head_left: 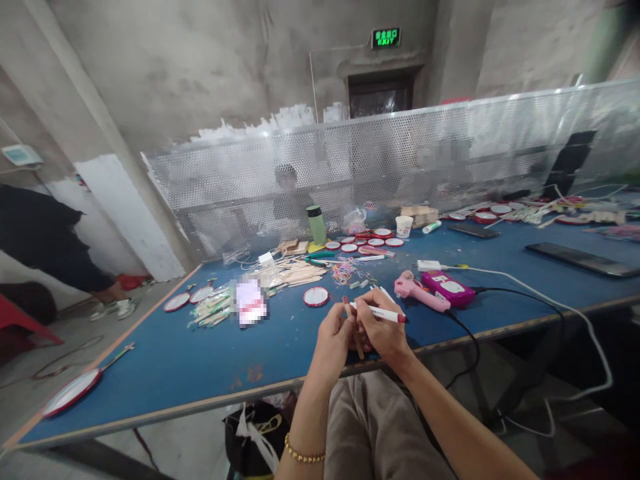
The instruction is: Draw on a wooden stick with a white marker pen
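The left hand's (336, 332) grip is closed on a wooden stick (359, 348), held slanted at the front edge of the bench (200, 377). The right hand's (385, 337) grip is closed, pen-fashion, around a white marker (383, 313). A pink glue gun (421, 295) lies to the right.

on the table (195, 360), the round disc (316, 297) lies ahead and left of both hands; left of that is a bundle of sticks (213, 312), and at the near left corner a handled disc (73, 393); right of the hands lies a glue gun (423, 293), a boxy case (453, 290) just beyond it, and farther right a phone (583, 259); toward the back stand a flask (316, 225) and, to its right, a cup (404, 227); behind them runs a partition (240, 173), a door (380, 100) beyond it, an exit sign (386, 38) above
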Demonstrator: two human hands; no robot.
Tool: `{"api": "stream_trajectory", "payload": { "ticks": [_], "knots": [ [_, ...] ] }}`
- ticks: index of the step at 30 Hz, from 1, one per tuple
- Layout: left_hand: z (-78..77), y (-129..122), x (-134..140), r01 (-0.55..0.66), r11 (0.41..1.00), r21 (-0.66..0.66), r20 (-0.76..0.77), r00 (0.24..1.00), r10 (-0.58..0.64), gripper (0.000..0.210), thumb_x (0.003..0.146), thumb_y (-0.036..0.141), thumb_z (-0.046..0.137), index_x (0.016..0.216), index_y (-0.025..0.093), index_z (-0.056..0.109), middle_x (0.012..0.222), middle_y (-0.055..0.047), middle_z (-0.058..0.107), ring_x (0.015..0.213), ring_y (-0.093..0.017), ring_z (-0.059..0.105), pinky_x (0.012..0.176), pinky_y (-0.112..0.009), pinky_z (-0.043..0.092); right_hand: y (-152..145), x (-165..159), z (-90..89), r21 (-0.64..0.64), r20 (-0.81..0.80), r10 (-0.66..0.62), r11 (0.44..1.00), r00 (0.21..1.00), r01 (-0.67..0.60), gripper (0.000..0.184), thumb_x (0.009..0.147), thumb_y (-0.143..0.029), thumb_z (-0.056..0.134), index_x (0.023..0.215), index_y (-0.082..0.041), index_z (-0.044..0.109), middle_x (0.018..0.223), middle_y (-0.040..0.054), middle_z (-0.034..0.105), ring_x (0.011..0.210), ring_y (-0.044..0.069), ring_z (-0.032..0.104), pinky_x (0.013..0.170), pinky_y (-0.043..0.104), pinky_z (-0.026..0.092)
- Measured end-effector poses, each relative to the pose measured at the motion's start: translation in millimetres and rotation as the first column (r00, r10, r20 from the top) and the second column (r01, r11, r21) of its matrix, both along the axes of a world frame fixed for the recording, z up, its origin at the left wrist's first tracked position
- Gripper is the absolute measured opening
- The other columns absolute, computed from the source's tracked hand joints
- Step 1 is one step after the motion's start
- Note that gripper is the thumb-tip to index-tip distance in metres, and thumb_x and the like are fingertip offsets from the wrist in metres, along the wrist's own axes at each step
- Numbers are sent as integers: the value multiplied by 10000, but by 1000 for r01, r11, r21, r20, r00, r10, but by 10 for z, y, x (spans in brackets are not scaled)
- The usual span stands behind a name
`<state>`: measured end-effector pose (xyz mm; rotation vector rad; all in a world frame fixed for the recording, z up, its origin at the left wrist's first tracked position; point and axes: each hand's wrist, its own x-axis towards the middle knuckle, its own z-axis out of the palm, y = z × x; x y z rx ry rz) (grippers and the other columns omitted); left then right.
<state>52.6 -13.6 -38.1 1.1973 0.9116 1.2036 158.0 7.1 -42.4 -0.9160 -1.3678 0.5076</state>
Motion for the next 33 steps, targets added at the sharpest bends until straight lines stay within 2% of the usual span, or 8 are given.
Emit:
{"api": "stream_trajectory", "payload": {
  "ticks": [12, 20, 28, 33],
  "knots": [
    [-16, 9, 0, -3, 1000, 13, 21, 1000, 3, 413, 722, 527, 653, 919, 183, 535, 651, 38, 577, 481, -119, 580, 468, -241, 493, -31, -7, 34, -29, 3, 22, 999, 1000, -22, 190, 847, -323, 527, 686, -222, 526, 492, -38, 532, 393, 126, 511, 401, 244, 399],
    [2, -8, -1, 8, 1000, 18, 18, 1000, -8, 372, 740, 498, 653, 899, 188, 523, 641, 53, 561, 474, -108, 575, 472, -231, 493, -5, 4, -18, 28, 0, -21, 999, 1000, 21, 197, 842, -298, 525, 661, -222, 505, 484, -41, 522, 449, 130, 528, 440, 235, 409],
    [-44, 21, -3, 8, 1000, 23, 34, 999, -9, 385, 741, 509, 650, 909, 183, 531, 645, 43, 570, 482, -112, 576, 472, -235, 500, -38, -1, 24, -2, -6, 21, 1000, 1000, -21, 201, 851, -314, 537, 675, -218, 527, 475, -43, 526, 403, 119, 506, 410, 233, 402],
    [-63, 32, 2, 1, 1000, 28, 28, 1000, -2, 406, 734, 528, 649, 904, 181, 525, 625, 40, 577, 462, -117, 570, 470, -255, 516, -36, -2, 34, 25, 17, 20, 999, 1000, -20, 202, 844, -320, 550, 673, -213, 547, 486, -31, 545, 452, 132, 542, 437, 233, 420]
  ]
}}
